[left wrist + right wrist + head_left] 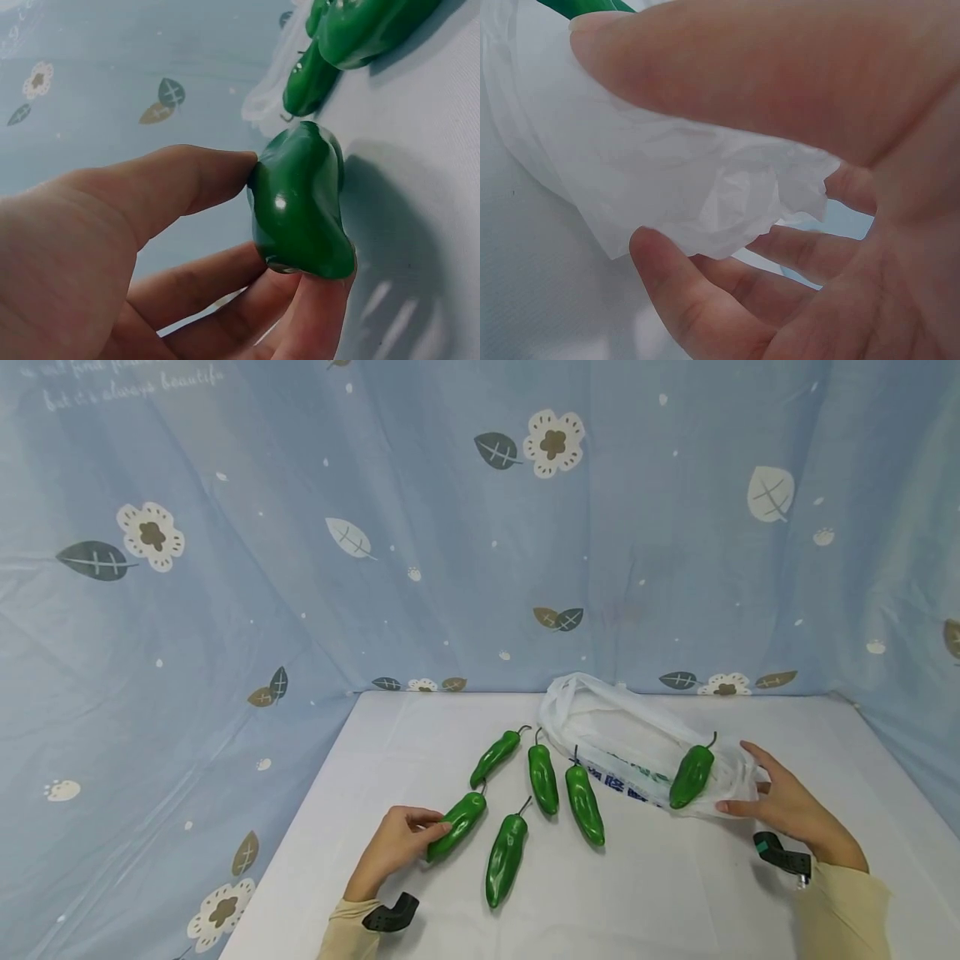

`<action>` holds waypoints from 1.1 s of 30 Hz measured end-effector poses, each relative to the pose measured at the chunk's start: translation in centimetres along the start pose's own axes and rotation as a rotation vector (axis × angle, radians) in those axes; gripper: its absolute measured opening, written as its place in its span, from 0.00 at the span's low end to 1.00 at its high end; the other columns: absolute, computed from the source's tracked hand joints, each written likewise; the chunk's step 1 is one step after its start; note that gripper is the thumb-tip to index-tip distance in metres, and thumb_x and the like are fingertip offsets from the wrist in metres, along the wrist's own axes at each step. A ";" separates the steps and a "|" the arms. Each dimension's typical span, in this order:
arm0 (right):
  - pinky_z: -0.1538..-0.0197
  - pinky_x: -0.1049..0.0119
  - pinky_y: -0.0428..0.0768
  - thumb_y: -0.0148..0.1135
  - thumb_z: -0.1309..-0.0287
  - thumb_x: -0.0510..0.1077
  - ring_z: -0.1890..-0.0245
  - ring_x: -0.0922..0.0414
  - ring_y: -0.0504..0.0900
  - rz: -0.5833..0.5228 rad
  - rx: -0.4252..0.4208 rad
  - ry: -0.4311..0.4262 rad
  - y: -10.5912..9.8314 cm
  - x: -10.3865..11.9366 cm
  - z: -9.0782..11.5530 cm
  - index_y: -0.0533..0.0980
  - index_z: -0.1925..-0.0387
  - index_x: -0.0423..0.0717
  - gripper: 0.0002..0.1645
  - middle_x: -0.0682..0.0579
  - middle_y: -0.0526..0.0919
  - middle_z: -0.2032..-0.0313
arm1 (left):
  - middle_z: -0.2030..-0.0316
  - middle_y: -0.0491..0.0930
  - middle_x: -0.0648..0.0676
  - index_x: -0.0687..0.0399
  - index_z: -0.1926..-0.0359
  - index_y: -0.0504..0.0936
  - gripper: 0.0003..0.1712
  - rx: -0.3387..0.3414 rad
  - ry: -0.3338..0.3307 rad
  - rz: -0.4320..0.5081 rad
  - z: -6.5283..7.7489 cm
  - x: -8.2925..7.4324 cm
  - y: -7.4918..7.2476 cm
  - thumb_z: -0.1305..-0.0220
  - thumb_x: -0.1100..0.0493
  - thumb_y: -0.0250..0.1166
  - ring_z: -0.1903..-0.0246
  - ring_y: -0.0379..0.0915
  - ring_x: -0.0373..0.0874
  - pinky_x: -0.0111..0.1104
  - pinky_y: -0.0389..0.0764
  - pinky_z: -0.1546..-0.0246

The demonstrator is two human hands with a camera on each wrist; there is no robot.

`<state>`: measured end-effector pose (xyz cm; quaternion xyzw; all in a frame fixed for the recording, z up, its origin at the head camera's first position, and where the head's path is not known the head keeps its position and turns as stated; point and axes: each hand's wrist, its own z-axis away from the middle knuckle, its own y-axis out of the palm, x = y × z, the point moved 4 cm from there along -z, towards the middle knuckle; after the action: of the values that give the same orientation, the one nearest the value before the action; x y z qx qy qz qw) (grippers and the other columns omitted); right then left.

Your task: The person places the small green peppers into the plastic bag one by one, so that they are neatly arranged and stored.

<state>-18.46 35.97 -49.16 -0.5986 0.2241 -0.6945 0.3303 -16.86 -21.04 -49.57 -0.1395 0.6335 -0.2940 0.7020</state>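
Note:
Between thumb and fingers, my left hand (397, 843) pinches a glossy green pepper (463, 818); the left wrist view shows this pepper (300, 202) end-on, close to the white tabletop. Over on the right, my right hand (802, 810) is spread around the near right end of a white plastic bag (558, 714). In the right wrist view its thumb lies over the bag (667, 165), with the other fingers apart below. Another green pepper (692, 775) lies on the bag, left of that hand. Whether it is inside the bag I cannot tell.
Several more green peppers lie loose in the middle: one at the back (495, 757), two near the bag (543, 781) (585, 806), and one in front (506, 864). A blue patterned cloth (450, 527) hangs behind the white table (637, 902).

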 end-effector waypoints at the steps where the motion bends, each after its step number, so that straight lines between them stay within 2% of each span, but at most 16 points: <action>1: 0.51 0.31 0.82 0.77 0.44 0.54 0.36 0.12 0.60 -0.004 0.003 -0.001 0.0 0.0 0.0 0.32 0.19 0.33 0.75 0.15 0.41 0.26 | 0.58 0.90 0.57 0.61 0.51 0.89 0.21 -0.003 -0.007 0.004 0.0 0.0 -0.1 0.35 0.49 0.72 0.68 0.81 0.39 0.28 0.80 0.73; 9: 0.50 0.33 0.83 0.77 0.44 0.54 0.36 0.13 0.61 -0.013 -0.002 0.011 -0.1 0.2 0.1 0.31 0.19 0.34 0.75 0.14 0.44 0.27 | 0.56 0.90 0.58 0.60 0.51 0.89 0.20 -0.001 -0.034 0.053 0.1 -0.4 -0.3 0.35 0.49 0.73 0.65 0.82 0.39 0.29 0.81 0.69; 19: 0.50 0.33 0.83 0.76 0.43 0.55 0.35 0.14 0.61 -0.020 0.012 0.029 0.0 0.0 0.0 0.30 0.19 0.35 0.75 0.15 0.42 0.26 | 0.52 0.89 0.59 0.61 0.49 0.88 0.21 0.007 -0.059 0.145 0.1 -0.5 -0.2 0.34 0.49 0.72 0.60 0.86 0.42 0.31 0.86 0.63; 27: 0.50 0.30 0.81 0.77 0.44 0.55 0.36 0.13 0.61 0.005 0.002 0.019 0.1 0.0 -0.1 0.32 0.19 0.34 0.75 0.15 0.42 0.26 | 0.52 0.89 0.63 0.67 0.47 0.86 0.23 0.026 -0.039 0.221 0.3 -1.1 0.0 0.33 0.52 0.71 0.59 0.88 0.44 0.33 0.88 0.62; 33: 0.50 0.29 0.81 0.76 0.44 0.56 0.37 0.13 0.61 0.002 0.002 0.018 0.1 -0.2 -0.2 0.32 0.19 0.33 0.75 0.15 0.43 0.26 | 0.53 0.89 0.62 0.65 0.47 0.87 0.24 0.019 -0.031 0.241 0.1 -1.5 0.0 0.33 0.50 0.72 0.60 0.88 0.42 0.31 0.88 0.61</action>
<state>-18.60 36.01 -49.36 -0.5918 0.2271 -0.6996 0.3297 -16.83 -20.20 -48.38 -0.0601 0.6320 -0.2112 0.7432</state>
